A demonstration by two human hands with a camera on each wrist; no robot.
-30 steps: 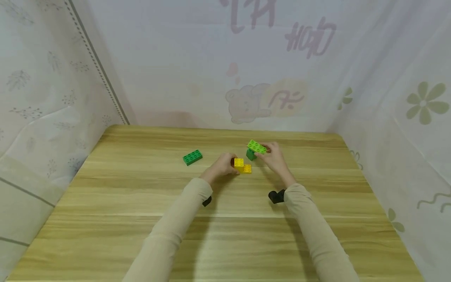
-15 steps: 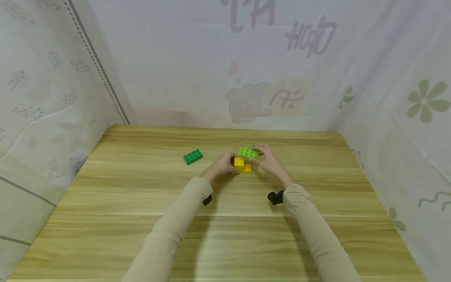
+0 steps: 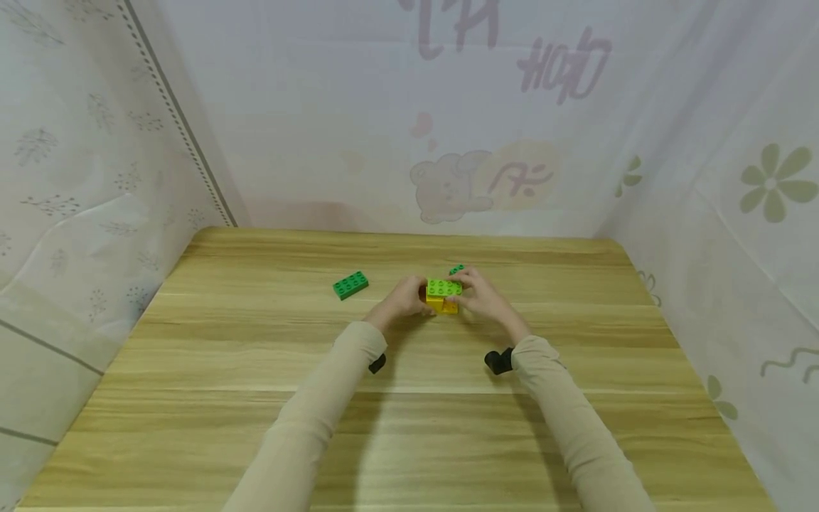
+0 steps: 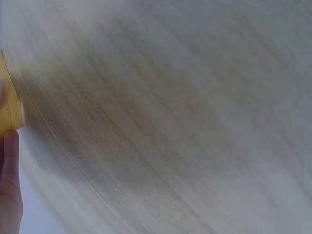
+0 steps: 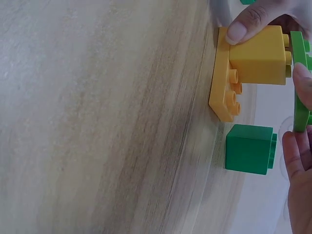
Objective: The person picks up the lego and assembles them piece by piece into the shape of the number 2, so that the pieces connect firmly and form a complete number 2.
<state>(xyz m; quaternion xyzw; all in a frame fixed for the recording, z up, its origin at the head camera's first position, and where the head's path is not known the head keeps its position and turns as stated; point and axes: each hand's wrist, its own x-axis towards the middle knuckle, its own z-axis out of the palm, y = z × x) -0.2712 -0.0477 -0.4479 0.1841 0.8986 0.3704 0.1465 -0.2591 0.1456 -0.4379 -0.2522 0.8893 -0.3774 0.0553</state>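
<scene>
My left hand point(image 3: 404, 296) grips a tall yellow building block point(image 5: 258, 54) from the side. The block stands on one end of a flat orange-yellow building plate point(image 5: 224, 90), whose other studs are bare. Between thumb and fingers, my right hand point(image 3: 483, 297) pinches a flat lime-green building plate point(image 3: 443, 287). That plate lies right over the yellow block's studs; whether it is pressed on cannot be told. In the left wrist view only a yellow edge point(image 4: 10, 109) and some fingers show at the far left.
A square dark green block point(image 5: 247, 148) stands just behind the right hand, partly hidden in the head view. Farther left on the wooden table point(image 3: 256, 355) lies a studded dark green brick point(image 3: 350, 284). Patterned cloth point(image 3: 307, 128) hangs at the back and sides.
My right hand has carried the lime-green plate left and down, from over the dark green block to over the yellow block. The left hand has stayed in place.
</scene>
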